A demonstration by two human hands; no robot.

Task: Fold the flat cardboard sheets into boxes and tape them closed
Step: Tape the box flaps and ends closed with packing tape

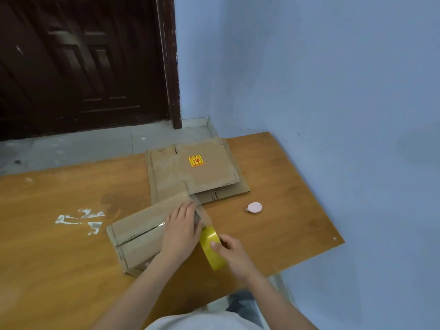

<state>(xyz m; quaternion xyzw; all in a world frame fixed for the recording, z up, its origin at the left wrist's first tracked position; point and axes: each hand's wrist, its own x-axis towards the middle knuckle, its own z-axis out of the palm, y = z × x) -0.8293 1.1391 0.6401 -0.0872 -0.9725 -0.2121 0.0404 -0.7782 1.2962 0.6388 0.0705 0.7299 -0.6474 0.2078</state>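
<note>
A folded cardboard box (135,239) lies on the wooden table (59,258), its top flaps meeting along a centre seam with clear tape on it. My left hand (182,231) presses flat on the box's right end, fingers straight. My right hand (232,252) grips a yellow tape roll (210,247) just off the box's right edge. A strip of tape runs from the roll up over the box's corner. Behind the box lies a stack of flat cardboard sheets (190,172) with a yellow and red sticker on top.
A small pink round cutter (254,207) lies on the table right of the box. White tape scraps (81,221) stick to the tabletop at left. A blue wall borders the table's right side, and a dark door stands behind.
</note>
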